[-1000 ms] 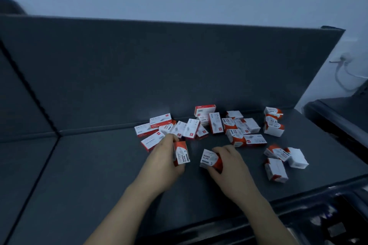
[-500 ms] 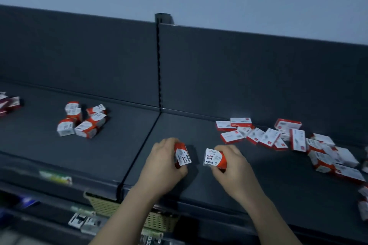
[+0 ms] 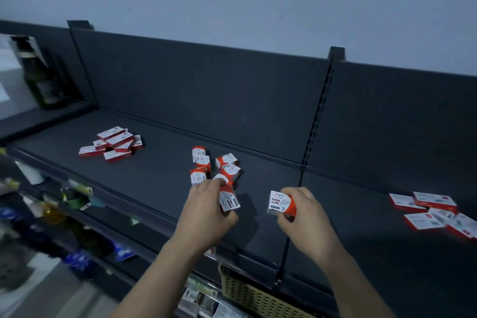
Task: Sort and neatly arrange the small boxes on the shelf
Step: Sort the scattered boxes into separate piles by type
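Observation:
My left hand (image 3: pixel 206 214) grips a small red-and-white paper clip box (image 3: pixel 229 199) just in front of a cluster of the same cube-like boxes (image 3: pixel 215 168) on the dark shelf (image 3: pixel 160 178). My right hand (image 3: pixel 307 219) holds a second paper clip box (image 3: pixel 280 203) a little above the shelf, near the upright divider seam. A pile of flatter red-and-white boxes (image 3: pixel 113 143) lies further left. Another loose heap of flat boxes (image 3: pixel 433 213) lies at the right.
The shelf's dark back panel (image 3: pixel 206 90) rises behind the boxes. A slotted upright (image 3: pixel 317 116) splits the shelf into bays. Below the front edge are lower shelves with mixed goods (image 3: pixel 77 214) and a woven basket (image 3: pixel 253 294). A dark bottle (image 3: pixel 44 77) stands far left.
The view has swung left: the scattered heap slid to the right edge and two sorted piles came into view. Both hands, each still holding a box, moved left toward the cube-box cluster.

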